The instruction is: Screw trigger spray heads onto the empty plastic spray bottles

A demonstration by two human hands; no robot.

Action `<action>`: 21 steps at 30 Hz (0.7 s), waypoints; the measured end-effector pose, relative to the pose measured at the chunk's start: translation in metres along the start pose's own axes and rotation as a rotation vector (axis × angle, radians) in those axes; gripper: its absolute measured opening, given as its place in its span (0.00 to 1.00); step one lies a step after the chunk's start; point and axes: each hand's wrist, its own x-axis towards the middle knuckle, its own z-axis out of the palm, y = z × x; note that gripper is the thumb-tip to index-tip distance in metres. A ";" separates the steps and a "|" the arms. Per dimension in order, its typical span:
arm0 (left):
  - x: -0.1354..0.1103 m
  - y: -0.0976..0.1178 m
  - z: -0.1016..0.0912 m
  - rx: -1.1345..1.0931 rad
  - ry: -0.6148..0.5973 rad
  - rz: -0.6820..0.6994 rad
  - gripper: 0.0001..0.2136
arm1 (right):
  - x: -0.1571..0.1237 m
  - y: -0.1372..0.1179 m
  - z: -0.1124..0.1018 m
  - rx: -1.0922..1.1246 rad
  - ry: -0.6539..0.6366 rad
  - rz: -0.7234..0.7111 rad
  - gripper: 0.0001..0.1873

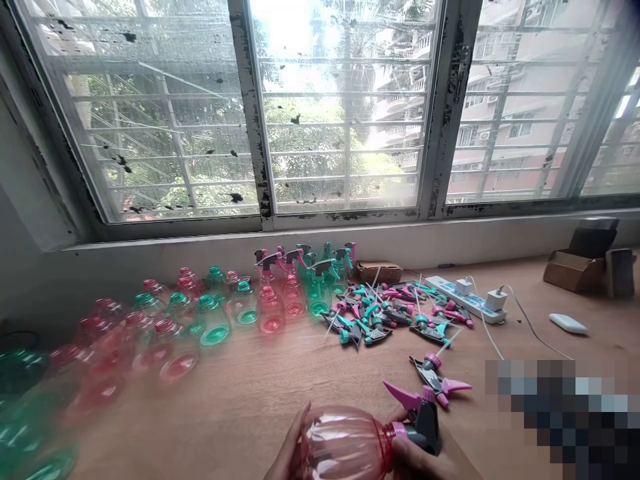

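Note:
A clear pink spray bottle (345, 443) lies sideways between my hands at the bottom of the view. My left hand (289, 448) is wrapped round the bottle's base end. At its neck, my right hand (420, 460) grips the pink collar of a black and pink spray head (423, 423), which sits on the bottle's mouth. Whether the collar is fully screwed down I cannot tell. Just beyond the right hand, a loose pink and black spray head (435, 380) with a clear tube lies on the table.
Open pink bottles (173, 350) and green bottles (214, 323) stand at left. Several bottles with spray heads (320, 287) stand by the wall, beside a pile of loose spray heads (380, 313). Rightward are a power strip (465, 297), white mouse (569, 324) and cardboard box (575, 270).

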 end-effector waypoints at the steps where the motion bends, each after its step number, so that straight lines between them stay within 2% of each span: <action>1: -0.001 0.001 0.000 0.028 -0.032 0.016 0.52 | 0.000 0.001 0.000 0.005 -0.001 -0.009 0.25; 4: -0.001 0.003 0.001 0.072 -0.108 0.028 0.57 | 0.001 0.002 0.002 0.032 0.008 -0.028 0.24; 6: -0.002 0.004 0.001 0.084 -0.106 0.015 0.58 | 0.002 0.003 0.002 0.034 0.011 -0.029 0.25; 10: 0.000 0.005 0.002 0.004 -0.095 -0.054 0.54 | 0.001 0.001 0.000 -0.019 -0.008 -0.040 0.24; 13: 0.001 0.002 0.001 -0.056 -0.059 -0.059 0.52 | 0.001 0.000 -0.001 -0.046 0.001 -0.036 0.26; 17: 0.002 -0.003 -0.001 0.034 0.039 0.034 0.55 | 0.002 0.002 -0.001 -0.052 0.041 0.005 0.26; 21: 0.000 -0.001 -0.001 0.034 0.053 0.000 0.53 | 0.002 0.002 0.000 -0.073 0.034 -0.009 0.26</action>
